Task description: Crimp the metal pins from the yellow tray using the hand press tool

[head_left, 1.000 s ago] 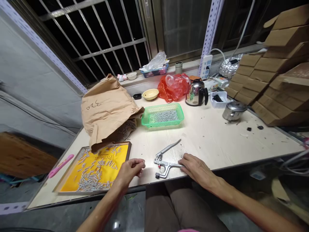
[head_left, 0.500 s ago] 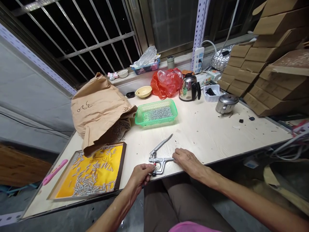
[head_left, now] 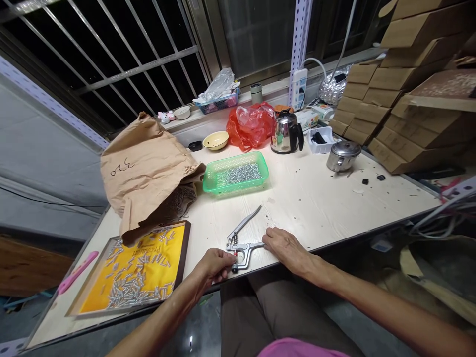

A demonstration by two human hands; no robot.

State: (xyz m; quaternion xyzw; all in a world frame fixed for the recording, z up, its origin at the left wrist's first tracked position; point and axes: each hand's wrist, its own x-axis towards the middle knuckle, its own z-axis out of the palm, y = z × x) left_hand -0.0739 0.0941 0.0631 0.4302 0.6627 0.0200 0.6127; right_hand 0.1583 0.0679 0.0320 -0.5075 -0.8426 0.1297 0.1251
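Silver hand-press pliers (head_left: 246, 256), like those for snap fasteners, lie at the table's front edge with their handles spread apart. They have a spring, a red part in the jaw and a black knob below. My right hand (head_left: 286, 250) grips the end of the lower handle, fingers curled round it. My left hand (head_left: 214, 265) is closed in a pinch at the jaw, thumb and forefinger against the red part. Whatever sits between those fingertips is too small to make out. Left of it, a shallow tray (head_left: 187, 258) with a yellow lining holds many small metal pieces (head_left: 126, 287).
Behind the pliers stands a green basket (head_left: 211, 187) of small metal pieces. A brown paper bag (head_left: 148, 173) leans at the left, near a pink-handled tool (head_left: 78, 272). A kettle (head_left: 284, 134), a red plastic bag (head_left: 249, 126), a lidded metal pot (head_left: 342, 157) and stacked cardboard boxes (head_left: 401, 109) are farther back.
The view has shifted slightly, so the table's things appear a little farther left. Both hands keep the same hold at the pliers, and the handles stay spread.
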